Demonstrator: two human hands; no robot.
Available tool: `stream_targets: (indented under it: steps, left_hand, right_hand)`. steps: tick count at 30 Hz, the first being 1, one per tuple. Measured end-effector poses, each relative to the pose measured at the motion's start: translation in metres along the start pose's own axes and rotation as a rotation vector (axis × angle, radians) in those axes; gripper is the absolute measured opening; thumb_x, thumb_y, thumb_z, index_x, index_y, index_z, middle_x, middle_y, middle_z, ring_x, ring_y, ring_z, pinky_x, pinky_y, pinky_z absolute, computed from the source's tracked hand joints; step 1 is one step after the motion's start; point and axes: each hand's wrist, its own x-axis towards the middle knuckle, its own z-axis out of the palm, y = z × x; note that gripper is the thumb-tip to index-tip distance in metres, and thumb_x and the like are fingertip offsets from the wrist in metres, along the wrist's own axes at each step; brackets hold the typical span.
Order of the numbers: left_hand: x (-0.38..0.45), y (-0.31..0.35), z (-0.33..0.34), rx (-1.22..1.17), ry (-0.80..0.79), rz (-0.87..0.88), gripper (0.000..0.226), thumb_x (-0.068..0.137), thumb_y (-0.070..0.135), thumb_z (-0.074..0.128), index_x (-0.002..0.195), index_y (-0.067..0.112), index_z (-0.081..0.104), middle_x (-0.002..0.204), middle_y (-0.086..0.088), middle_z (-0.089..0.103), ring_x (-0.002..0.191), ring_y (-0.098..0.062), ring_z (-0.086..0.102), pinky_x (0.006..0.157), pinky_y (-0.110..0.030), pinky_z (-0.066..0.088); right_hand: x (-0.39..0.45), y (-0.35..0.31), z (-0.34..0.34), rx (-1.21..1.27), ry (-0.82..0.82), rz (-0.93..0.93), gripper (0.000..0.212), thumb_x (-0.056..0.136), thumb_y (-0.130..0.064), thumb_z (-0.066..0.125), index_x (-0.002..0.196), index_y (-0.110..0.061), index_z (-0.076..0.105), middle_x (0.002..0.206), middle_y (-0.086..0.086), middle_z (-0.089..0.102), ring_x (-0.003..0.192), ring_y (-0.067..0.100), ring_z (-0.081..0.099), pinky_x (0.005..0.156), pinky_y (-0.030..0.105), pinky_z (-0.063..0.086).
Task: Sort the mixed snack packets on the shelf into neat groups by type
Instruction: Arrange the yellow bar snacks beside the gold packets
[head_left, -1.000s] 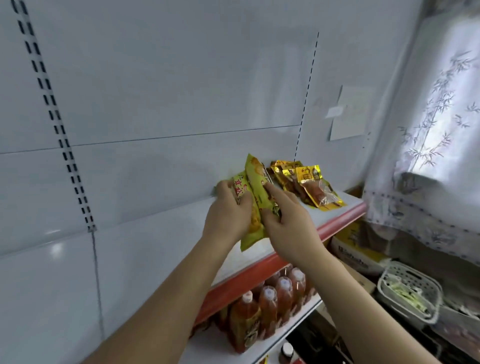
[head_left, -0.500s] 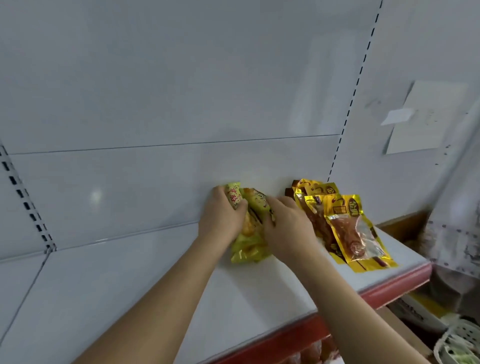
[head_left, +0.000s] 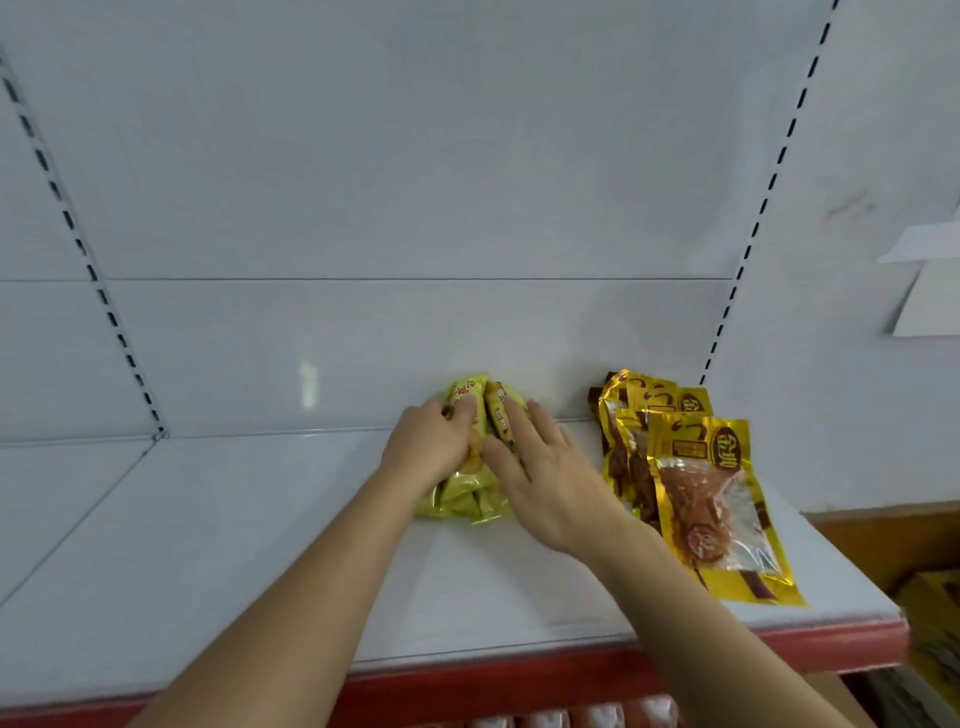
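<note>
A small pile of yellow-green snack packets (head_left: 464, 500) lies on the white shelf (head_left: 218, 561) against the back panel. My left hand (head_left: 431, 447) has its fingers curled over the left packets and grips them. My right hand (head_left: 545, 483) lies flat with straight fingers on the right side of the same pile, pressing on it. To the right, several gold packets with clear windows showing reddish meat (head_left: 701, 493) lie overlapped in a row, apart from my hands.
The shelf has a red front edge (head_left: 519, 686). Slotted uprights run up the white back panel at left (head_left: 78, 249) and right (head_left: 748, 249). A paper note (head_left: 930, 291) is stuck on the right wall. Yellow cartons (head_left: 930, 623) sit below at right.
The view has moved closer to the shelf. The yellow-green packets have gone from tilted up in my hands to lying down on the shelf. My right hand's fingers have straightened over them.
</note>
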Motion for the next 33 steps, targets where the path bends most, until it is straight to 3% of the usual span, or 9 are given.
stream_targets:
  steps: [4, 8, 10, 15, 22, 29, 33]
  left_hand:
    - [-0.014, 0.000, -0.011, -0.064, 0.099, 0.016, 0.060, 0.104, 0.060, 0.033, 0.118, 0.011, 0.064, 0.117, -0.011, 0.067, 0.115, -0.033, 0.061, 0.093, -0.041, 0.048]
    - [-0.034, -0.006, -0.030, 0.053, 0.219, 0.094, 0.057, 0.106, 0.053, 0.039, 0.147, 0.014, 0.050, 0.148, -0.010, 0.052, 0.137, -0.029, 0.049, 0.106, -0.039, 0.040]
    - [-0.045, -0.015, -0.041, 0.143, 0.276, 0.144, 0.059, 0.106, 0.052, 0.039, 0.151, 0.014, 0.046, 0.152, -0.008, 0.049, 0.141, -0.029, 0.044, 0.109, -0.039, 0.038]
    - [-0.069, -0.051, -0.079, 0.297, 0.394, 0.203, 0.060, 0.106, 0.048, 0.041, 0.153, 0.012, 0.044, 0.156, -0.010, 0.046, 0.146, -0.029, 0.037, 0.119, -0.043, 0.032]
    - [-0.116, -0.114, -0.158, 0.384, 0.476, 0.179, 0.063, 0.106, 0.053, 0.035, 0.158, 0.017, 0.036, 0.164, -0.009, 0.036, 0.153, -0.027, 0.026, 0.126, -0.045, 0.022]
    - [-0.165, -0.205, -0.263, 0.400, 0.541, 0.105, 0.061, 0.106, 0.051, 0.038, 0.157, 0.017, 0.038, 0.163, -0.010, 0.038, 0.153, -0.028, 0.027, 0.125, -0.045, 0.022]
    - [-0.189, -0.257, -0.308, 0.392, 0.567, 0.041, 0.060, 0.105, 0.049, 0.042, 0.154, 0.015, 0.043, 0.159, -0.010, 0.043, 0.148, -0.029, 0.034, 0.122, -0.046, 0.028]
  right_hand:
    - [-0.002, -0.005, -0.014, -0.021, 0.094, -0.004, 0.062, 0.104, -0.054, 0.025, 0.158, -0.026, 0.017, 0.167, 0.007, 0.011, 0.153, 0.026, 0.008, 0.123, 0.042, 0.017]
    - [0.006, -0.022, -0.016, -0.141, 0.165, -0.070, 0.064, 0.102, -0.055, 0.026, 0.157, -0.023, 0.022, 0.167, 0.008, 0.012, 0.154, 0.027, 0.007, 0.122, 0.044, 0.018]
    - [0.008, -0.033, -0.009, -0.176, 0.173, -0.098, 0.065, 0.102, -0.055, 0.027, 0.157, -0.021, 0.022, 0.167, 0.009, 0.011, 0.154, 0.029, 0.007, 0.123, 0.045, 0.017]
    - [-0.001, -0.077, 0.014, -0.172, 0.162, -0.148, 0.081, 0.091, -0.065, 0.007, 0.158, -0.022, 0.020, 0.167, 0.009, 0.011, 0.154, 0.029, 0.007, 0.124, 0.046, 0.014]
    - [-0.015, -0.178, 0.048, -0.188, 0.168, -0.281, 0.085, 0.090, -0.066, 0.005, 0.158, -0.020, 0.023, 0.166, 0.011, 0.017, 0.154, 0.030, 0.011, 0.122, 0.046, 0.018]
    - [-0.036, -0.298, 0.102, -0.166, 0.139, -0.349, 0.087, 0.087, -0.067, 0.002, 0.159, -0.020, 0.018, 0.166, 0.010, 0.014, 0.155, 0.029, 0.006, 0.125, 0.045, 0.014]
    - [-0.041, -0.363, 0.136, -0.125, 0.118, -0.391, 0.086, 0.088, -0.066, 0.008, 0.157, -0.017, 0.027, 0.164, 0.015, 0.022, 0.153, 0.033, 0.014, 0.123, 0.046, 0.019]
